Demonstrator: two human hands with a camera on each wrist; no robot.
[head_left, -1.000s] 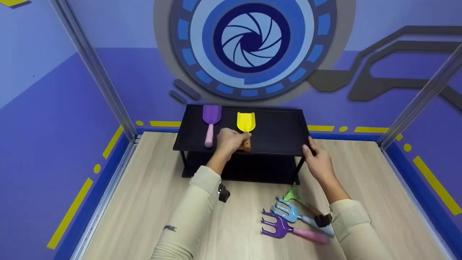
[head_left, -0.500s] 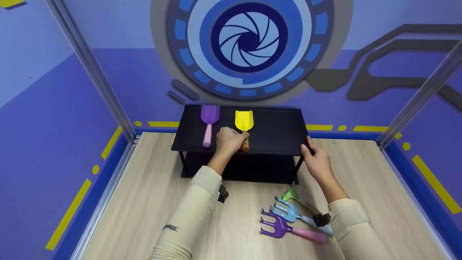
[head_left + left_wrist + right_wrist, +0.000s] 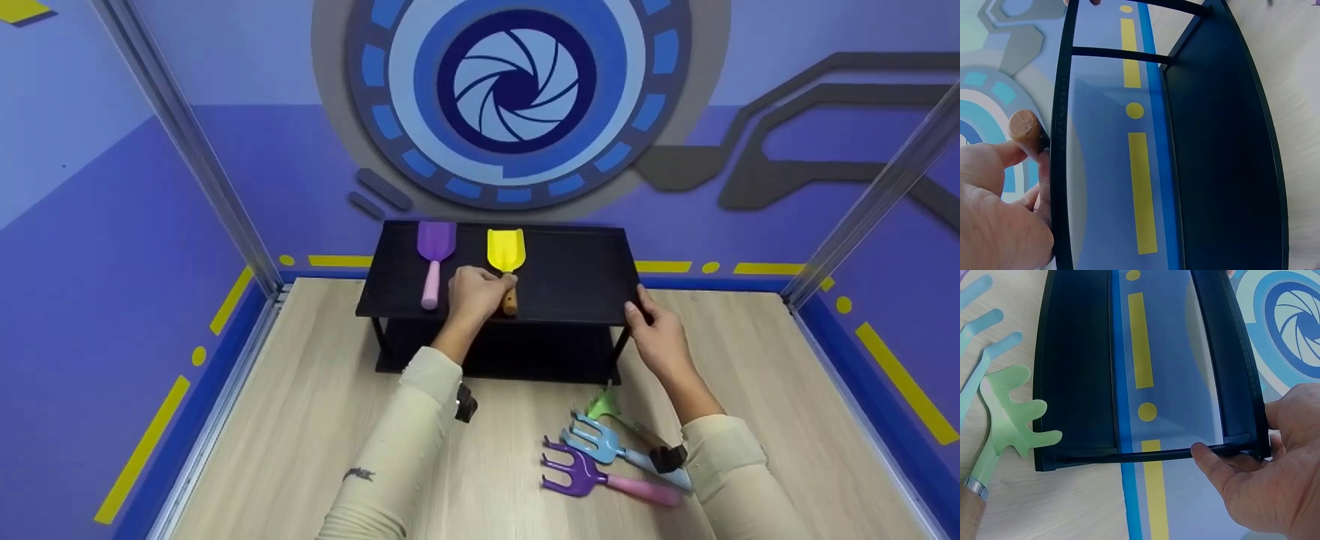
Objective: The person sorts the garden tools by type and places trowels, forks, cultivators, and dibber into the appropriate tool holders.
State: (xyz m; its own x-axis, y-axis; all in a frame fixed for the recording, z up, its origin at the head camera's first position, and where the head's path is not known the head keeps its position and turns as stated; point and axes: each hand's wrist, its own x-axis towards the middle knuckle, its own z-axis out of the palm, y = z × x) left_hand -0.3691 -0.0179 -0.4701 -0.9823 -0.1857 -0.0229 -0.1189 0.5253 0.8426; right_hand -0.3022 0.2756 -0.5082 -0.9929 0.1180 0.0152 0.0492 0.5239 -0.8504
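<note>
A black two-tier rack (image 3: 574, 274) stands near the back wall. On its top tier lies a yellow hand trowel (image 3: 506, 250), blade toward the wall. My left hand (image 3: 474, 294) pinches the trowel's wooden handle, whose round end (image 3: 1023, 125) shows in the left wrist view above the rack's front edge. My right hand (image 3: 661, 336) grips the rack's right front corner; in the right wrist view the thumb (image 3: 1210, 464) presses on the side post, while the other fingers are partly hidden behind the top. To the left of the yellow trowel, a purple trowel (image 3: 436, 241) with a pink handle lies on the same tier.
On the wooden table (image 3: 300, 420), in front of the rack at the right, lie a purple hand fork (image 3: 577, 472), a light-blue hand fork (image 3: 596, 441) and a green hand rake (image 3: 604, 405). Patterned walls and metal posts (image 3: 202, 150) enclose the table.
</note>
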